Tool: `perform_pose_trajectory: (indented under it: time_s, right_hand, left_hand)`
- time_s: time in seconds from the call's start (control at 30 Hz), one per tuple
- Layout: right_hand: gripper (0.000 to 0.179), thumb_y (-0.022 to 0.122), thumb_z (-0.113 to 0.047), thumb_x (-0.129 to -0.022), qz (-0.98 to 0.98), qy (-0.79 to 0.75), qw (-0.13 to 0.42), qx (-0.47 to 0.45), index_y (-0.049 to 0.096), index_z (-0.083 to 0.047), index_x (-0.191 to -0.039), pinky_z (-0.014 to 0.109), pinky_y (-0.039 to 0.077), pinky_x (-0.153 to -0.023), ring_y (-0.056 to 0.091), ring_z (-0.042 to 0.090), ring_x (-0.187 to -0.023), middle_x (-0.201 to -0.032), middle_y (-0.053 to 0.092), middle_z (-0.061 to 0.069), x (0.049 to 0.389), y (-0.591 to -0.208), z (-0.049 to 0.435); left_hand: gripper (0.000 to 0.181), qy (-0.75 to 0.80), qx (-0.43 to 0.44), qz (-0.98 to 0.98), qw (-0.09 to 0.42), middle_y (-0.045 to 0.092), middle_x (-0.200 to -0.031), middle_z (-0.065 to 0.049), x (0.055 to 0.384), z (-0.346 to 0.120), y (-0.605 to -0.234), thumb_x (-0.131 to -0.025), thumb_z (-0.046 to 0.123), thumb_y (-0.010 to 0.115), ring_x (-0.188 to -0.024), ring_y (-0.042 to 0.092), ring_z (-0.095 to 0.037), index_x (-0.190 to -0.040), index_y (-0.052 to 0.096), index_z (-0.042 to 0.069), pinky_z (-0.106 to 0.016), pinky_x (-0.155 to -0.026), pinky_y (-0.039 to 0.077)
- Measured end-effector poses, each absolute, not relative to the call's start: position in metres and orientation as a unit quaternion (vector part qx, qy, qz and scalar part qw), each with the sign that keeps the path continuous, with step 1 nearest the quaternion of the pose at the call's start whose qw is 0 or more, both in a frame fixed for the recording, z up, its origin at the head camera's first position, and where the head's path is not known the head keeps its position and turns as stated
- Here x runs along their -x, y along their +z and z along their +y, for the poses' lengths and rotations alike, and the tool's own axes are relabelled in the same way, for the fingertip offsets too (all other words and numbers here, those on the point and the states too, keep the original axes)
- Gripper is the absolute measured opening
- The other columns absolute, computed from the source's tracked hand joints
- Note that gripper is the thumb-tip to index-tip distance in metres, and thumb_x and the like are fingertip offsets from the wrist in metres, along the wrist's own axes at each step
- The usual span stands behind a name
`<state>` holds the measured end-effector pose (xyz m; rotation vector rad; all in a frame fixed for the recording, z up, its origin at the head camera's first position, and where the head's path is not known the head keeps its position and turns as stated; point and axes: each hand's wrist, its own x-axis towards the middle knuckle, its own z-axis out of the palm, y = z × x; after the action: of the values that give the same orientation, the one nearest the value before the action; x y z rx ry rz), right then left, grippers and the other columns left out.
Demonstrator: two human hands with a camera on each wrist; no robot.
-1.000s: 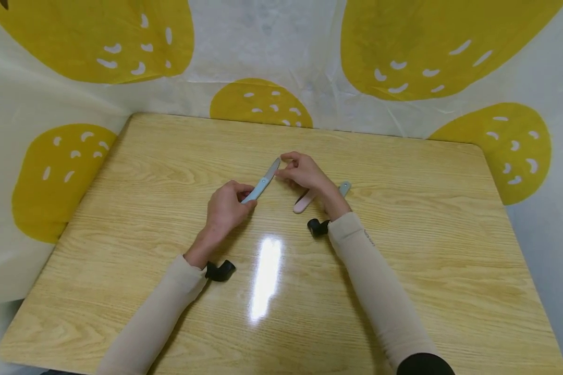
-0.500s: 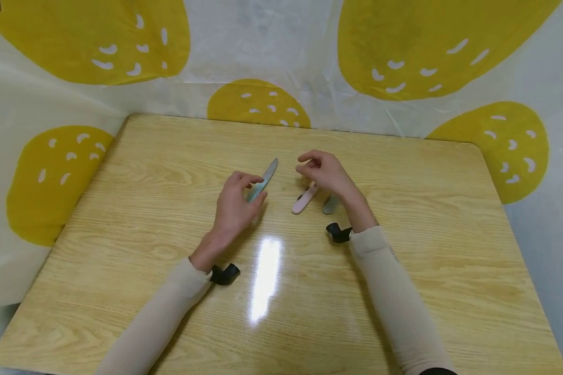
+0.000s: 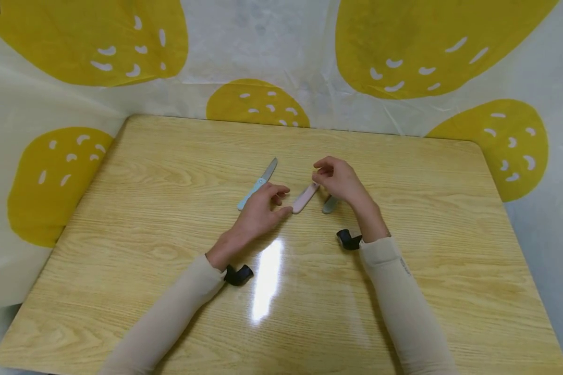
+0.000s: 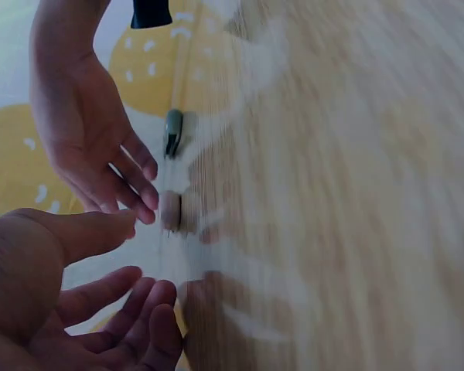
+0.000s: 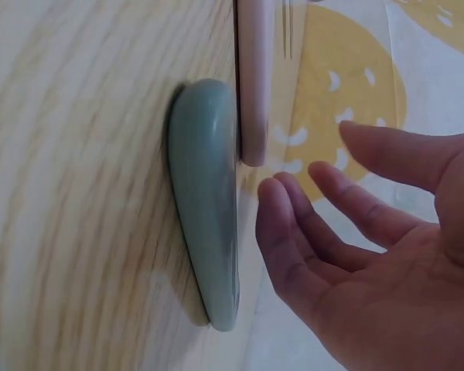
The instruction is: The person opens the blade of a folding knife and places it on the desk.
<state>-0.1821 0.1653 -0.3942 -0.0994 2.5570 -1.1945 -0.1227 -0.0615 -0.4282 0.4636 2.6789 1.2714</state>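
Note:
A light-blue folding knife (image 3: 252, 193) lies unfolded on the table, its blade angled up and to the right; part of its handle is beside my left hand (image 3: 262, 211). That hand holds nothing, and its thumb tip is close to the lower end of a folded pink knife (image 3: 305, 199). Over the pink knife's upper end hovers my right hand (image 3: 340, 179), fingers loosely bent around nothing. A grey-green folded knife (image 3: 329, 205) lies partly hidden under the right hand; in the right wrist view its handle (image 5: 205, 201) shows whole, apart from the fingers.
The wooden table (image 3: 169, 172) has a glossy light reflection (image 3: 266, 281) near its middle. A white curtain with yellow shapes (image 3: 258, 101) stands along the back and sides. Black wrist cameras (image 3: 239, 275) sit at both cuffs.
My left hand has let go of the unfolded light-blue knife, left on the table, and moved right toward the pink knife. My right hand has moved right, away from the blade tip.

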Motion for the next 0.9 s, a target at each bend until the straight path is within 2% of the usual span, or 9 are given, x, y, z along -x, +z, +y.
perform_pose_trajectory:
  time_s: [0.13,0.27,0.37,0.63,0.9]
  right_hand:
    - [0.039,0.059,-0.012,-0.105,0.890,-0.421,0.173,0.030,0.056,0.000,-0.142,0.039,0.054,-0.089,0.062,0.035,-0.116,-0.131,0.063,0.023,0.180,-0.394,0.166]
    - [0.039,0.059,-0.009,-0.105,0.888,-0.421,0.183,0.031,0.056,0.000,-0.143,0.037,0.055,-0.087,0.063,0.035,-0.113,-0.130,0.064,0.023,0.178,-0.395,0.166]
    - [0.039,0.060,-0.009,-0.104,0.888,-0.421,0.180,0.037,0.057,0.000,-0.142,0.037,0.056,-0.086,0.065,0.035,-0.112,-0.130,0.066,0.023,0.178,-0.396,0.166]
    - [0.039,0.062,-0.009,-0.103,0.882,-0.437,0.169,0.040,0.059,0.001,-0.141,0.038,0.055,-0.090,0.063,0.037,-0.115,-0.129,0.066,0.024,0.176,-0.399,0.166]
    - [0.039,0.070,-0.002,-0.096,0.855,-0.501,0.135,0.012,0.063,0.003,-0.135,0.016,0.050,-0.079,0.064,0.033,-0.112,-0.127,0.065,0.026,0.175,-0.405,0.168]
  left_hand:
    - [0.049,0.404,-0.158,0.897,0.083,0.065,-0.125,-0.009,0.124,-0.058,-0.429,-0.093,0.020,0.080,-0.108,0.066,-0.023,-0.138,0.065,0.006,-0.036,-0.092,0.057]
    - [0.048,0.381,-0.165,0.905,0.094,0.065,-0.118,-0.008,0.126,-0.056,-0.429,-0.091,0.022,0.083,-0.104,0.063,-0.021,-0.135,0.068,0.008,-0.034,-0.087,0.055]
    - [0.046,0.370,-0.168,0.908,0.099,0.065,-0.114,-0.007,0.128,-0.055,-0.430,-0.090,0.022,0.083,-0.101,0.061,-0.021,-0.133,0.070,0.009,-0.033,-0.084,0.054]
    - [0.041,0.359,-0.162,0.914,0.098,0.065,-0.116,-0.007,0.130,-0.054,-0.431,-0.092,0.022,0.082,-0.102,0.064,-0.021,-0.130,0.073,0.012,-0.033,-0.084,0.055]
    - [0.039,0.386,-0.159,0.903,0.103,0.071,-0.114,-0.006,0.132,-0.053,-0.432,-0.091,0.017,0.082,-0.101,0.067,-0.020,-0.128,0.072,0.011,-0.033,-0.086,0.056]
